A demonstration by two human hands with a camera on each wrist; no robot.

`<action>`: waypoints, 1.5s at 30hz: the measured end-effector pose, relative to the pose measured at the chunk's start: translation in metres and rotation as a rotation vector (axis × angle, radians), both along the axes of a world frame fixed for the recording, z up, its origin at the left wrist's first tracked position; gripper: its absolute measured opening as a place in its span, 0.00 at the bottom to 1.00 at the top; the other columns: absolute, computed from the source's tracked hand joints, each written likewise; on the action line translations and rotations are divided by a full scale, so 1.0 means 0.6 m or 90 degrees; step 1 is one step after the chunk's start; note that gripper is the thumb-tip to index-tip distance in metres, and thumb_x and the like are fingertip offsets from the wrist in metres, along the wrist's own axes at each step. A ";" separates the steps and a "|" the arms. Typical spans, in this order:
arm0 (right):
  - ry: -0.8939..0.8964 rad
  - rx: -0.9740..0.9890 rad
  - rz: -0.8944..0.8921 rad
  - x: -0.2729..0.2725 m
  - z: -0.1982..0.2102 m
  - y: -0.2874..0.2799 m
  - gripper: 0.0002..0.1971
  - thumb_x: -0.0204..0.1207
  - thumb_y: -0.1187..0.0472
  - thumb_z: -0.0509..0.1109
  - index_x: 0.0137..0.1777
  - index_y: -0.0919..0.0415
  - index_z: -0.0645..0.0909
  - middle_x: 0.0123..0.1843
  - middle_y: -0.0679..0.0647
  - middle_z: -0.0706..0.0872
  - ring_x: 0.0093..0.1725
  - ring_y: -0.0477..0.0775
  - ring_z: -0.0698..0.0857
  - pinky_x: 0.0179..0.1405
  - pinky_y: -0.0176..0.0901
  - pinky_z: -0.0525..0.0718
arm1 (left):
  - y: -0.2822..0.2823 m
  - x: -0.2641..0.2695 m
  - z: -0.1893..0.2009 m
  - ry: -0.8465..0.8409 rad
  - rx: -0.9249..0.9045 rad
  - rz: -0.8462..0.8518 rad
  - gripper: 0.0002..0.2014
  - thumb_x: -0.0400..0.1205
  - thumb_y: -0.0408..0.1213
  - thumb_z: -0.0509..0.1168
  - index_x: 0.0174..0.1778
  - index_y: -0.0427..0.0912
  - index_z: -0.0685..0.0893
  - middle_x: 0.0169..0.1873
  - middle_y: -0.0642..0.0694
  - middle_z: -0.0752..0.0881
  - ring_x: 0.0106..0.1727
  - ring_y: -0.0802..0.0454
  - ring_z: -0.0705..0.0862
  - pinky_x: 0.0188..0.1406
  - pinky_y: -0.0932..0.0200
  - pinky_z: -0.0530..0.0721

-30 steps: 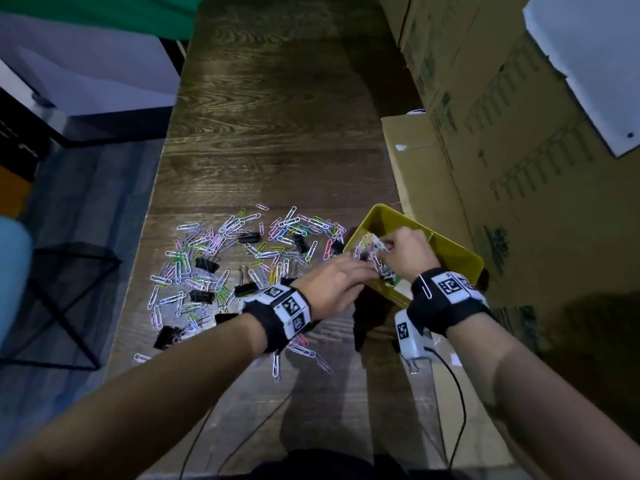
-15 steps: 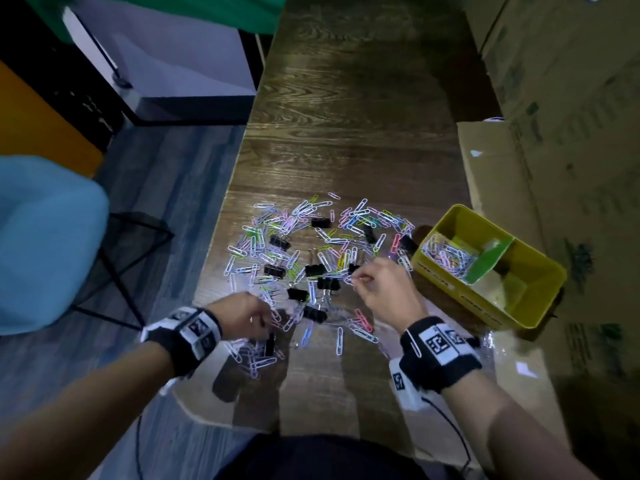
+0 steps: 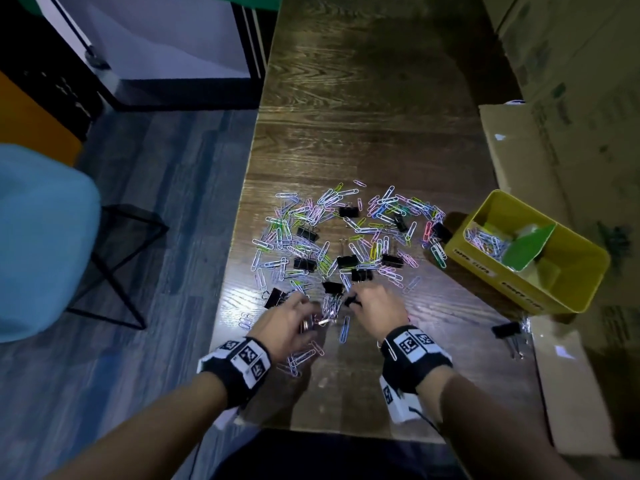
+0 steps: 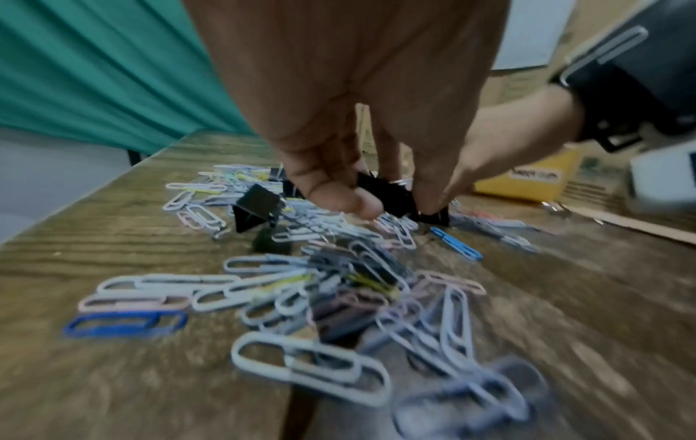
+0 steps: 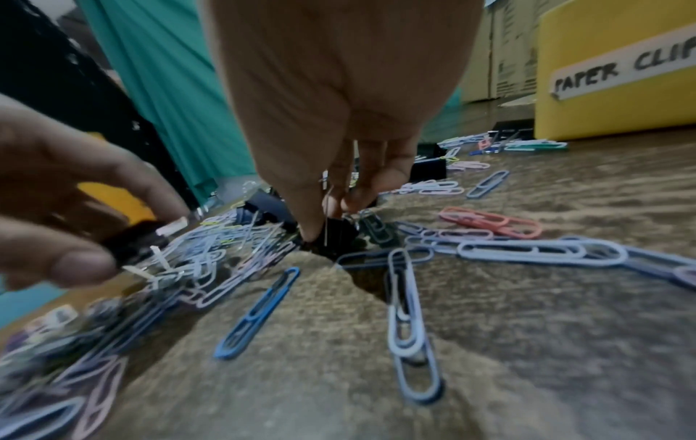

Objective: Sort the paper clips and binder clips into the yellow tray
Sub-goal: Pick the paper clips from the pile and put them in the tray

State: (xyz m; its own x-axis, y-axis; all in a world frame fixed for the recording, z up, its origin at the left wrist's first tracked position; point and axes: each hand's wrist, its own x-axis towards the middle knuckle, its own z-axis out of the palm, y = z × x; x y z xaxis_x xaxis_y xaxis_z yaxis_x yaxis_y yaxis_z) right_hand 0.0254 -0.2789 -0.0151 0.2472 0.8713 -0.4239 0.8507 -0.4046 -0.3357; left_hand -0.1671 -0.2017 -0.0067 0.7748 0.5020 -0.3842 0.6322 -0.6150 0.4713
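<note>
At the lower centre of the head view, both hands work the near edge of the clip scatter on the bench [image 3: 363,109]: the left hand [image 3: 287,325] pinches a black binder clip [image 4: 384,193], and the right hand [image 3: 379,308] pinches another binder clip [image 5: 337,235]. Paper clips [image 3: 349,233] lie spread mid-frame, and the yellow tray [image 3: 519,287] sits at right, holding some clips.

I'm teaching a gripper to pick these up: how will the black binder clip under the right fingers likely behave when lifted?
The black binder clip looks stiff, so the right hand pinching it probably won't deform it. Its thin wire handles may swing loose. Paper clips lie against it, so one might snag and ride along. It sits flat-sided, unlikely to roll.
</note>
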 end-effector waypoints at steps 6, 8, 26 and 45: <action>0.012 0.101 -0.177 0.024 0.016 0.005 0.12 0.79 0.58 0.68 0.61 0.56 0.81 0.60 0.55 0.83 0.53 0.59 0.85 0.54 0.56 0.85 | 0.073 0.058 0.010 -0.070 -0.017 0.107 0.22 0.76 0.35 0.70 0.66 0.45 0.78 0.65 0.47 0.72 0.58 0.45 0.81 0.63 0.52 0.81; -0.008 0.121 -0.175 0.019 0.018 0.002 0.14 0.79 0.56 0.67 0.63 0.58 0.80 0.61 0.56 0.80 0.58 0.59 0.80 0.57 0.56 0.82 | 0.090 0.071 0.010 -0.063 -0.045 0.092 0.24 0.75 0.36 0.71 0.68 0.46 0.76 0.67 0.46 0.70 0.57 0.47 0.82 0.64 0.52 0.80; 0.179 0.072 -0.017 -0.058 -0.019 -0.032 0.14 0.79 0.60 0.67 0.64 0.52 0.81 0.62 0.47 0.78 0.51 0.49 0.83 0.57 0.42 0.81 | 0.071 -0.039 -0.007 0.031 0.020 0.056 0.12 0.78 0.46 0.65 0.55 0.47 0.80 0.51 0.49 0.79 0.48 0.50 0.83 0.49 0.52 0.84; 0.033 0.021 -0.096 -0.039 -0.021 -0.141 0.48 0.67 0.35 0.71 0.81 0.56 0.56 0.73 0.58 0.64 0.74 0.60 0.62 0.77 0.52 0.62 | -0.106 0.082 -0.029 0.029 -0.059 0.072 0.24 0.78 0.44 0.67 0.68 0.45 0.68 0.64 0.41 0.67 0.49 0.42 0.83 0.51 0.48 0.84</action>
